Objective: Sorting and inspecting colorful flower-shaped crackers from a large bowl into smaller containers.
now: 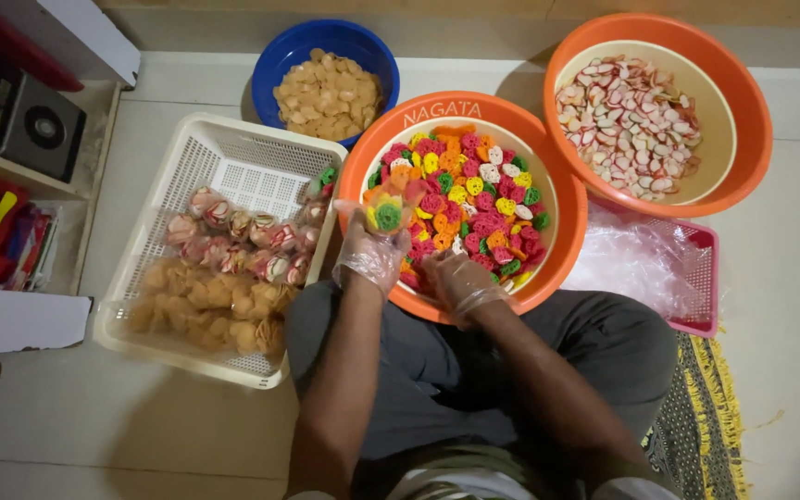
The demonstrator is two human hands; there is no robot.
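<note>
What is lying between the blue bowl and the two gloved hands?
In the head view, only the orange basin of multicoloured crackers lies between the blue bowl and the left hand and right hand.

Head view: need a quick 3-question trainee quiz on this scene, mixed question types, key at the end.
1. True or false: the left hand holds a small clear bag of multicoloured crackers.
2. Where is the right hand? A) in the blue bowl B) in the middle orange bowl C) in the white basket
3. Fill in: the filled bags lie in the white ____.

Key: 1 true; 2 B; 3 basket.
</note>
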